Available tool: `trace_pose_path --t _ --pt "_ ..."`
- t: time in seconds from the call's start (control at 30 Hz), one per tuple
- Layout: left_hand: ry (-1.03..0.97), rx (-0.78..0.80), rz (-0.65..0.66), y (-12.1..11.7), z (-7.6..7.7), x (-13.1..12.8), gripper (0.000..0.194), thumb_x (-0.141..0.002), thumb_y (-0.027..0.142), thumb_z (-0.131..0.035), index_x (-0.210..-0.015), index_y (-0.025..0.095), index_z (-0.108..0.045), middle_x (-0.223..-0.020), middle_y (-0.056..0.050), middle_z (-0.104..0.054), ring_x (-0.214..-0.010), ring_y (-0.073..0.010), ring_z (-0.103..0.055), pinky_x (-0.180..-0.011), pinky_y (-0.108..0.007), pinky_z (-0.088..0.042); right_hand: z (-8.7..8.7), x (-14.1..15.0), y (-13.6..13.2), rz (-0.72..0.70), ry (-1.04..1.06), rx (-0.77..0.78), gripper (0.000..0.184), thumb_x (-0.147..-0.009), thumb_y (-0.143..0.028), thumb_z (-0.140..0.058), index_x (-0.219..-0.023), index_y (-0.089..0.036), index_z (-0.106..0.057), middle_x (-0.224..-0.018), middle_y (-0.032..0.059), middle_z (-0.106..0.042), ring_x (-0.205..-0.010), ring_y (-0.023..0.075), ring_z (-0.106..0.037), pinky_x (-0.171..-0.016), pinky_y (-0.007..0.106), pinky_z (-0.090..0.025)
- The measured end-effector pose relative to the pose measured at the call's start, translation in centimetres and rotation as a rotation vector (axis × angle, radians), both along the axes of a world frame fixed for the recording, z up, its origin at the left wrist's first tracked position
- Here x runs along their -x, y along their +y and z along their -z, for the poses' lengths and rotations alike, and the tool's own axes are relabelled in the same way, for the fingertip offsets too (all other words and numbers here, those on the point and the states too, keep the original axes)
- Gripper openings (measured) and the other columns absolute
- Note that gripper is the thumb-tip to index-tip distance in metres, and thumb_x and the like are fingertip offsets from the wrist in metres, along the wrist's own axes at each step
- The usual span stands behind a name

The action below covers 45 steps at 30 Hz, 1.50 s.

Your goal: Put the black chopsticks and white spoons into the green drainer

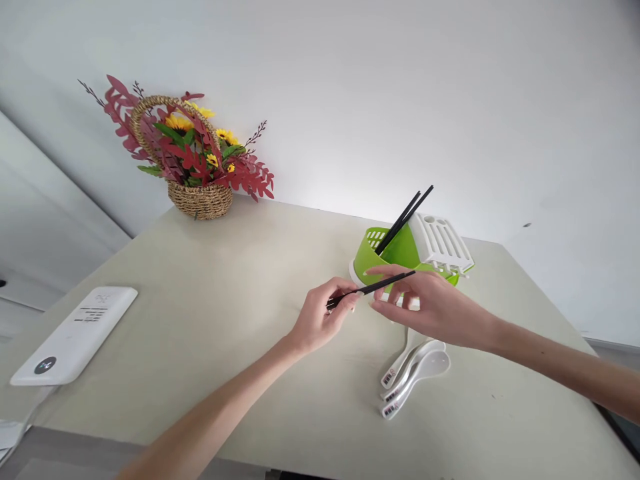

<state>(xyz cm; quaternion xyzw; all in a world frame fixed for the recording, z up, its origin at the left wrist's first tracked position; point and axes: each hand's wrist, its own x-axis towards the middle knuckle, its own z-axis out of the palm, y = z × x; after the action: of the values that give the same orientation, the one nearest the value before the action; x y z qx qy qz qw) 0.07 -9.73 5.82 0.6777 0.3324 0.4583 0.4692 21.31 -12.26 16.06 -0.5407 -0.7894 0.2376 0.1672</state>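
My left hand point(320, 313) is closed around the near ends of black chopsticks point(383, 284), which slant up to the right; how many it holds I cannot tell. My right hand point(425, 303) is beside their far ends with its fingers apart, and whether it touches them is unclear. Just behind the hands stands a green cutlery holder point(367, 259) with a white slotted part point(443, 241) on its right side. More black chopsticks point(404, 221) lean upright in its green compartment. Below my right hand, three white spoons point(417, 377) lie side by side, their handles pointing toward me.
A wicker basket point(200, 201) of red leaves and yellow flowers point(179, 124) stands at the back left of the table point(240, 267). A white power strip-like device point(75, 337) with a cable lies at the left edge. A pale wall rises behind.
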Motion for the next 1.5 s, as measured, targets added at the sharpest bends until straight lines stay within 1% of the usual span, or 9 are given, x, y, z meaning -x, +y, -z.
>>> trace_pose_path --t 0.1,0.17,0.37,0.57,0.8,1.03,1.2,1.33,1.5 --pt "-0.059 0.066 0.003 -0.1 -0.3 0.1 0.037 -0.101 0.053 -0.061 -0.102 0.017 -0.069 -0.074 0.0 -0.063 -0.067 -0.0119 -0.055 -0.062 -0.023 -0.042 -0.9 0.8 -0.6 -0.003 0.252 0.087 0.042 -0.105 -0.056 -0.05 -0.083 -0.023 -0.065 -0.088 0.0038 -0.072 -0.062 0.0143 -0.062 -0.06 0.031 -0.056" --pt "-0.073 0.087 0.042 0.0 -0.2 0.1 0.041 -0.101 0.057 -0.06 -0.1 0.017 -0.07 -0.073 -0.001 -0.062 -0.066 -0.0119 -0.053 -0.061 -0.023 -0.041 -1.2 1.3 -0.9 -0.012 0.3 0.052 0.045 -0.11 -0.053 -0.041 -0.083 -0.024 -0.063 -0.078 0.0015 -0.066 -0.063 0.0141 -0.059 -0.06 0.03 -0.053" --pt "-0.016 0.062 0.205 0.4 0.5 0.1 0.047 -0.105 0.055 -0.053 -0.101 0.015 -0.078 -0.077 -0.005 -0.067 -0.071 -0.0145 -0.061 -0.068 -0.025 -0.049 -1.8 1.8 -1.4 -0.113 0.175 -0.287 0.036 -0.112 -0.031 -0.039 -0.082 -0.024 -0.057 -0.077 -0.0004 -0.061 -0.061 0.0118 -0.052 -0.06 0.028 -0.044" --pt "0.011 0.063 0.234 0.5 1.4 -0.1 0.044 -0.106 0.052 -0.054 -0.115 0.018 -0.08 -0.097 -0.009 -0.081 -0.091 -0.0197 -0.074 -0.079 -0.026 -0.056 -1.5 1.3 -1.8 -0.176 0.102 -0.423 0.02 -0.11 -0.023 -0.043 -0.101 -0.024 -0.061 -0.082 0.0004 -0.066 -0.058 0.0109 -0.055 -0.055 0.027 -0.042" --pt "0.013 0.063 0.245 1.3 2.3 0.1 0.043 -0.104 0.053 -0.058 -0.11 0.017 -0.081 -0.1 -0.01 -0.082 -0.092 -0.0205 -0.076 -0.087 -0.029 -0.058 -1.0 1.4 -1.4 -0.186 0.095 -0.427 0.019 -0.11 -0.024 -0.045 -0.1 -0.023 -0.061 -0.085 0.0017 -0.068 -0.062 0.0114 -0.059 -0.056 0.026 -0.044" --pt "0.034 0.076 0.241 1.9 2.9 0.4 0.041 -0.104 0.052 -0.059 -0.11 0.017 -0.08 -0.1 -0.009 -0.081 -0.092 -0.0194 -0.075 -0.087 -0.028 -0.057 -1.6 1.2 -0.9 -0.013 0.086 -0.355 0.019 -0.108 -0.038 -0.053 -0.104 -0.024 -0.064 -0.07 -0.0025 -0.066 -0.059 0.0121 -0.061 -0.053 0.024 -0.046" --pt "0.104 0.074 0.212 2.2 3.1 0.4 0.044 -0.104 0.055 -0.057 -0.105 0.017 -0.079 -0.099 -0.008 -0.08 -0.092 -0.019 -0.073 -0.08 -0.026 -0.054 -3.3 0.6 -0.4 0.074 0.138 -0.325 0.028 -0.104 -0.046 -0.059 -0.091 -0.024 -0.068 -0.068 -0.0009 -0.068 -0.057 0.0125 -0.062 -0.05 0.025 -0.046" --pt "0.177 0.081 0.124 2.5 3.5 0.5 0.048 -0.102 0.062 -0.056 -0.11 0.018 -0.074 -0.101 -0.007 -0.078 -0.093 -0.0204 -0.071 -0.079 -0.027 -0.053 -5.8 -0.7 0.8 0.211 0.273 -0.334 0.033 -0.1 -0.053 -0.065 -0.088 -0.022 -0.069 -0.065 0.0009 -0.068 -0.054 0.0126 -0.06 -0.046 0.026 -0.044" --pt "0.18 0.121 0.055 2.4 3.9 0.5 0.057 -0.107 0.066 -0.034 -0.111 0.02 -0.067 -0.105 -0.008 -0.073 -0.092 -0.0205 -0.069 -0.085 -0.032 -0.053 -9.8 -2.9 2.9 0.369 0.389 -0.645 0.028 -0.097 -0.045 -0.071 -0.085 -0.02 -0.071 -0.062 0.0 -0.064 -0.049 0.0109 -0.056 -0.047 0.028 -0.045"
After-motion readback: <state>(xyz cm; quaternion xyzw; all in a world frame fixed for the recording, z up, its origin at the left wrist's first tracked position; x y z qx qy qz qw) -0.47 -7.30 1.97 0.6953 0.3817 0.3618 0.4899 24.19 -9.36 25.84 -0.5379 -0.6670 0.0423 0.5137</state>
